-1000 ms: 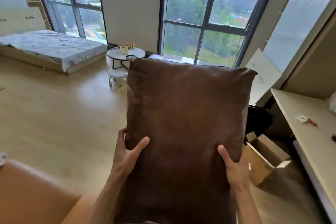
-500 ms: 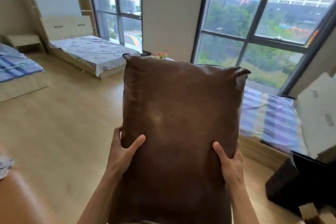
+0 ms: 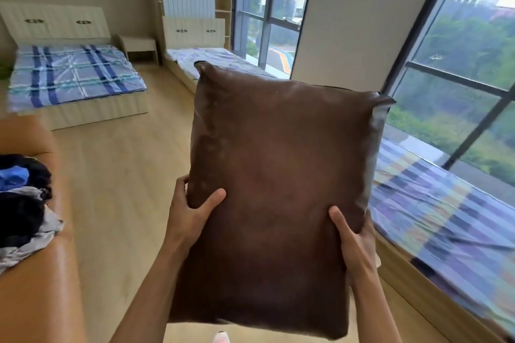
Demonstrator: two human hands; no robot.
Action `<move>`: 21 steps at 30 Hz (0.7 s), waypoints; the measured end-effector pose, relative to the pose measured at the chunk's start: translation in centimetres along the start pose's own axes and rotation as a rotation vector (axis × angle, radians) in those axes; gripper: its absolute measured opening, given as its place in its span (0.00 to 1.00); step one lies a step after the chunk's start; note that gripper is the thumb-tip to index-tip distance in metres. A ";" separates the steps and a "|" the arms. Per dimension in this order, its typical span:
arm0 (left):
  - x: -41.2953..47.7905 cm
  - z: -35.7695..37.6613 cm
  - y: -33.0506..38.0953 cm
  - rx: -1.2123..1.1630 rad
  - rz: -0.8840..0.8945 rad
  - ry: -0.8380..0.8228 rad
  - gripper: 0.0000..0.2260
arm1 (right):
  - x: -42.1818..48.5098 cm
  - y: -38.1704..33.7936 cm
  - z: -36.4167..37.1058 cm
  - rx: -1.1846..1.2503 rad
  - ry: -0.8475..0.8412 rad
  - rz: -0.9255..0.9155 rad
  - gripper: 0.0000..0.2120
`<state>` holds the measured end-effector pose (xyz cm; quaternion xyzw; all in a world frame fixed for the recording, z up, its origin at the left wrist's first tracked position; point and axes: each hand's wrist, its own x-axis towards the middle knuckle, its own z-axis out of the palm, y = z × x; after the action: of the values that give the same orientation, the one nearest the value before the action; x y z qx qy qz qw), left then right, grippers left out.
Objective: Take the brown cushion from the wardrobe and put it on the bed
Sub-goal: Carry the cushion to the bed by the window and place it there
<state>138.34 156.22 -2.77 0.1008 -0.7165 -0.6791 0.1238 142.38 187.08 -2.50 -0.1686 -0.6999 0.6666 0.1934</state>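
Note:
I hold the brown leather cushion (image 3: 278, 175) upright in front of me, filling the middle of the view. My left hand (image 3: 192, 211) grips its left edge, thumb on the front face. My right hand (image 3: 354, 239) grips its right edge the same way. A bed with a blue checked sheet (image 3: 72, 75) stands at the far left by the wall. A second bed with a pale printed sheet (image 3: 211, 61) lies behind the cushion near the window. A third bed with a blue striped cover (image 3: 446, 220) runs along the window at right.
An orange-brown leather sofa (image 3: 36, 287) with a heap of dark clothes (image 3: 22, 198) sits at the near left. Light wooden floor (image 3: 119, 175) stretches between the sofa and the beds. Tall windows (image 3: 459, 64) line the right side. A small bedside table (image 3: 139, 47) stands between the two far beds.
The view has swung left: the round table and cardboard box are gone, the checked bed and the sofa with clothes have come in. Both hands keep the same grip on the cushion.

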 end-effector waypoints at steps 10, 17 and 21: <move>21.1 2.9 -0.6 0.021 -0.015 0.073 0.39 | 18.7 0.2 14.6 -0.019 -0.068 0.019 0.32; 34.3 3.4 -1.2 0.075 -0.004 0.162 0.43 | 30.7 2.4 25.7 0.023 -0.170 0.023 0.33; 43.9 5.1 -1.3 0.102 0.007 0.212 0.42 | 39.7 3.7 33.2 0.051 -0.232 0.009 0.33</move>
<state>95.06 147.21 -2.49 0.1757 -0.7333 -0.6269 0.1961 91.38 178.07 -5.55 -0.0887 -0.6996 0.7000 0.1124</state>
